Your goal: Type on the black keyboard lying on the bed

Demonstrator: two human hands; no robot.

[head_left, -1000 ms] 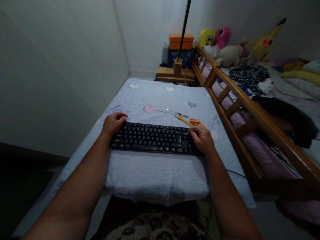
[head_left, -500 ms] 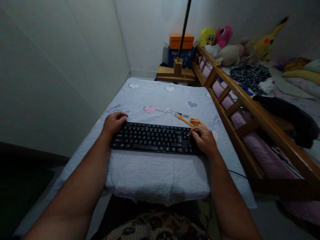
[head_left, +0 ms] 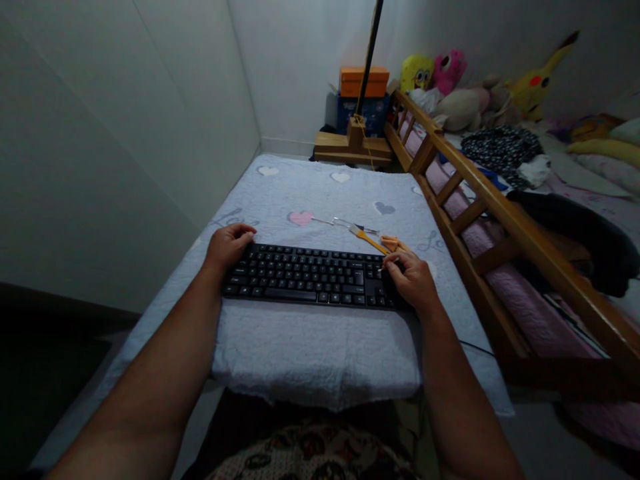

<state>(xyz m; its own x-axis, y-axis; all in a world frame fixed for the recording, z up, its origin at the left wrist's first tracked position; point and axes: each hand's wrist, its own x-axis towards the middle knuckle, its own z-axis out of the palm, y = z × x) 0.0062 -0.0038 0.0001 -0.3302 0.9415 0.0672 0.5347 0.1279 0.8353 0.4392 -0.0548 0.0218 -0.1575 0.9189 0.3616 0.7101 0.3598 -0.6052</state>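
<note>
A black keyboard [head_left: 300, 275] lies crosswise on the cloth-covered table. My left hand [head_left: 227, 248] grips its upper left corner, thumb towards the top edge and the other fingers mostly hidden. Over the number keys at the keyboard's right end is my right hand [head_left: 407, 275], its fingers pinched on a thin pale stick [head_left: 383, 268]; only the stick's tip shows. Just beyond that hand lie a crumpled orange cloth [head_left: 393, 243] and a yellow-handled brush [head_left: 370, 241]. A thin metal tool [head_left: 345, 222] rests behind the brush.
A pale blue bedspread with hearts [head_left: 310, 353] covers the table. Along the right runs a wooden bed rail [head_left: 480, 200], with clothes and plush toys behind it. A wooden stand [head_left: 353, 143] and an orange box [head_left: 364, 81] are at the far end. A white wall panel [head_left: 125, 133] borders the left.
My right hand has shifted slightly to the right over the number keys, with the stick's tip moving along. My left hand and the keyboard stay in place.
</note>
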